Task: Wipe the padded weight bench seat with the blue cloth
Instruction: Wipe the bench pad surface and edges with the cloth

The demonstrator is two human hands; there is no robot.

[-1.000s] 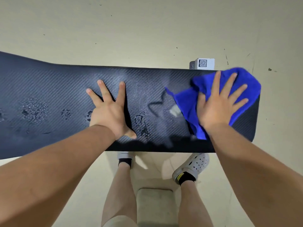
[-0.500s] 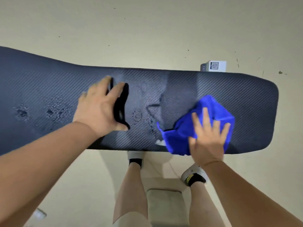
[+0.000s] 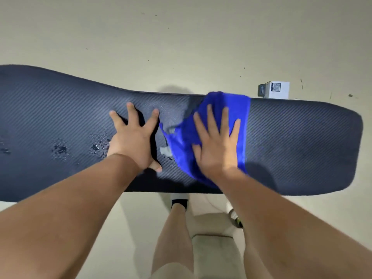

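Across the middle of the long, dark, ribbed padded weight bench seat (image 3: 302,141), the right hand (image 3: 216,146) presses the rumpled bright blue cloth (image 3: 227,101) flat, its fingers straight and spread. The left hand (image 3: 132,141) rests splayed on the seat just beside the cloth, as a brace. Beads of water (image 3: 60,150) lie on the seat beyond the left hand, toward its wide end. A good stroke likely calls for even palm pressure, overlapping passes from the seat's far edge to its near edge, and the bracing hand lifted clear before the cloth reaches those wet patches.
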